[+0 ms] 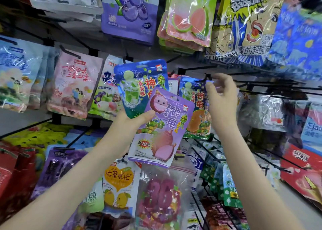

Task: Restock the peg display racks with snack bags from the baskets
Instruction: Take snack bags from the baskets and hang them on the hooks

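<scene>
My left hand (134,120) grips two snack bags fanned out in front of the rack: a blue lime-drink bag (139,83) behind and a purple bag (162,130) with a round cartoon face in front, my thumb pressed on the purple one. My right hand (221,97) is raised at the top edge of a blue bag with an orange picture (195,106). Its fingers are curled at that bag's top, by the black peg (209,77). Whether the bag hangs on the peg or is only held is hidden by my hand.
Black wire pegs (271,83) jut out bare to the right of my right hand. Hanging bags fill the rack all round: a purple blueberry bag (129,12), a green guava bag (190,15), a pink bag (73,83), a mango bag (120,182).
</scene>
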{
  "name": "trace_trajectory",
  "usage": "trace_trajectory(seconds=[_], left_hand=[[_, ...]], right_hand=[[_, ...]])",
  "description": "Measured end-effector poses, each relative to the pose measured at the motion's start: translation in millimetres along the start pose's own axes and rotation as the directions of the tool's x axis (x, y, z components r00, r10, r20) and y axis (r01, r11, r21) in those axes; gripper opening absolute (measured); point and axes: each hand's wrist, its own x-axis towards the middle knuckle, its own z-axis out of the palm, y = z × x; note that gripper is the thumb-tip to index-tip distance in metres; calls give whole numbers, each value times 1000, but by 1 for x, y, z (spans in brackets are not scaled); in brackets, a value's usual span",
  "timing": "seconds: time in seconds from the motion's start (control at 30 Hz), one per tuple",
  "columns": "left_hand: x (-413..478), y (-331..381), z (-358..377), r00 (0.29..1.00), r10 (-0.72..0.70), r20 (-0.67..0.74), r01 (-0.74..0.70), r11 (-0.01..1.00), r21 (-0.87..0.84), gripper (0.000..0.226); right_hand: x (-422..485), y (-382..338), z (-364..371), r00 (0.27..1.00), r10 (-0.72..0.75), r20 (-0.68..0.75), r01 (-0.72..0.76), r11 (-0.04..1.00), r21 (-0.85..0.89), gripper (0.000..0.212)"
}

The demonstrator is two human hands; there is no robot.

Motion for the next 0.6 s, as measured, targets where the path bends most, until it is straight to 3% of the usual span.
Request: trace_trajectory(seconds=[0.07, 0.2, 0.27, 0.37, 0.47, 0.6], left_hand=[[-1, 0, 8, 999, 15, 45, -17, 999, 34, 25], [-3, 0, 24, 993, 18, 118, -26, 997, 69, 26], [-3, 0, 27, 994, 5, 111, -12, 998, 57, 27], [-3, -2, 32, 994, -15, 112, 7, 997, 74, 26], [-7, -2, 37, 992, -14, 123, 2, 995, 96, 17], [-10, 0, 35, 997, 23, 77, -31, 995, 94, 14]], right_hand=[[-20, -17, -7, 984, 64, 164, -107, 957, 270, 6], [-38, -24, -10, 912, -50, 407, 4, 993, 114, 23], [-38, -19, -13, 911, -29, 411, 22, 1000, 21, 27], [-37, -9, -22, 898, 60, 436, -41, 998, -52, 11], [-34, 1, -28, 889, 84, 450, -47, 995, -93, 21], [-13, 18, -41, 964, 99, 247, -83, 994, -73, 24]])
